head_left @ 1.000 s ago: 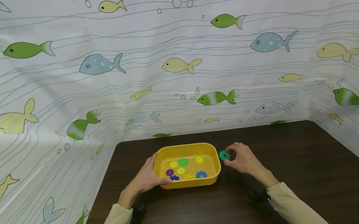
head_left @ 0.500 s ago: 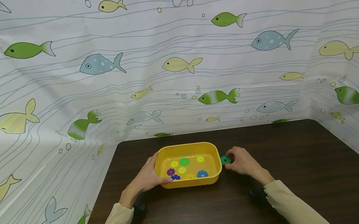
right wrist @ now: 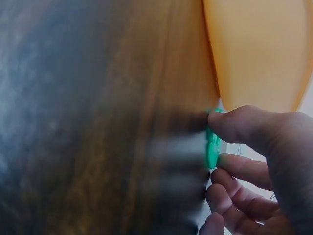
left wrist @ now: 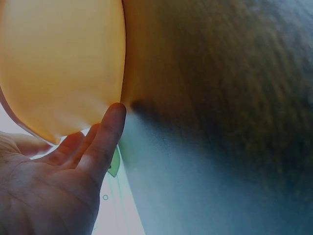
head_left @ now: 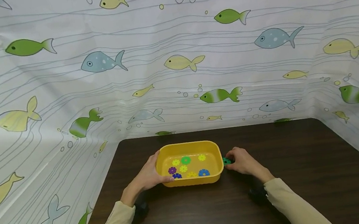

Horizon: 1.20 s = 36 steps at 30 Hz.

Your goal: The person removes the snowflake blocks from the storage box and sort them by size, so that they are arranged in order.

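A yellow plastic tub (head_left: 192, 182) stands on the dark table. My left hand (head_left: 147, 173) grips its left end, the thumb over the front rim and the other fingers along the outer side. In the left wrist view those fingers (left wrist: 105, 137) lie against the tub wall. Just right of the tub, my right hand (head_left: 245, 162) pinches a green notched plastic disc (head_left: 227, 161) between thumb and fingers. The right wrist view shows the disc (right wrist: 213, 142) edge-on, low at the table surface, beside the tub wall. The other right fingers are loosely curled below it.
Several notched discs lie inside the tub: a green one (head_left: 186, 160), a purple one (head_left: 172, 170), a light blue one (head_left: 203, 172), a dark blue one (head_left: 176, 176) and yellow ones (head_left: 201, 157). A fish-print sheet (head_left: 169, 37) rises behind and beside the wood-grain table (head_left: 196, 215).
My right hand has lowered the green disc toward the table, tilting it flatter beside the tub. My left hand keeps its grip. The head view has shifted slightly.
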### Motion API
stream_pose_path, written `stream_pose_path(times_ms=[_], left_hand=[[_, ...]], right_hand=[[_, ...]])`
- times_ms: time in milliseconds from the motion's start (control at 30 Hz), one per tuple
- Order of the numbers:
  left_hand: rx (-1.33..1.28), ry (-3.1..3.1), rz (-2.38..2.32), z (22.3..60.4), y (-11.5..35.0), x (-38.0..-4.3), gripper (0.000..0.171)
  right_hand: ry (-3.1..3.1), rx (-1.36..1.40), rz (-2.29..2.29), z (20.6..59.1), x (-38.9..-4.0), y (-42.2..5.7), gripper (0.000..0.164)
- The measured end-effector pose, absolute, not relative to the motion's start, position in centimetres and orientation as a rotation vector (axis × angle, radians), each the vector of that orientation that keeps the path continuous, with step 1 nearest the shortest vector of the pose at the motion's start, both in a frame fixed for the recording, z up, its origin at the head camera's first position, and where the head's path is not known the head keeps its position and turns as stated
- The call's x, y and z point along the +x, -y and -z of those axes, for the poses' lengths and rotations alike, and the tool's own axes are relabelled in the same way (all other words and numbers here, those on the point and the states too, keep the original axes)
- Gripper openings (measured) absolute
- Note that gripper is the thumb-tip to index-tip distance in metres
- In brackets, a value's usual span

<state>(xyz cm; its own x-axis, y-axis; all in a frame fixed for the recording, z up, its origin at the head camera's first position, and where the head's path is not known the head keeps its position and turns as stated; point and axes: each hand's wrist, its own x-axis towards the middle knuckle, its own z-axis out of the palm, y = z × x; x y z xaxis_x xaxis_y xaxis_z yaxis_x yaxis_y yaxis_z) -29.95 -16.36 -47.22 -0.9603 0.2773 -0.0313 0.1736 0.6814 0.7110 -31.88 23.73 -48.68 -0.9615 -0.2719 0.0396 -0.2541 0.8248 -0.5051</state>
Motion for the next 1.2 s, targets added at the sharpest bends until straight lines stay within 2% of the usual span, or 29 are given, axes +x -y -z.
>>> stream_pose_path(times_ms=[333, 467, 733, 967, 1200], left_hand=[[0.388, -2.762, -1.12, 46.8, 16.1, -30.1, 0.129], [0.388, -2.759, -1.128, 46.6, 16.1, -30.1, 0.129], [0.38, -2.761, -1.115, 46.8, 16.3, -30.0, 0.129], [0.376, -2.763, -1.108, 47.1, 16.5, -30.0, 0.128], [0.373, -2.752, -1.122, 46.9, 16.4, -30.0, 0.129]], right_hand=[[-2.944, -0.419, 0.823, 46.5, -31.6, -24.4, 0.045], [-2.985, -0.45, 0.879, 44.8, -31.0, -24.1, 0.041], [-2.965, -0.557, 0.956, 42.8, -29.9, -21.0, 0.037], [-2.89, -0.72, 0.811, 42.2, -30.0, -18.4, 0.041], [-2.811, -0.796, 0.657, 42.0, -30.7, -16.8, 0.036]])
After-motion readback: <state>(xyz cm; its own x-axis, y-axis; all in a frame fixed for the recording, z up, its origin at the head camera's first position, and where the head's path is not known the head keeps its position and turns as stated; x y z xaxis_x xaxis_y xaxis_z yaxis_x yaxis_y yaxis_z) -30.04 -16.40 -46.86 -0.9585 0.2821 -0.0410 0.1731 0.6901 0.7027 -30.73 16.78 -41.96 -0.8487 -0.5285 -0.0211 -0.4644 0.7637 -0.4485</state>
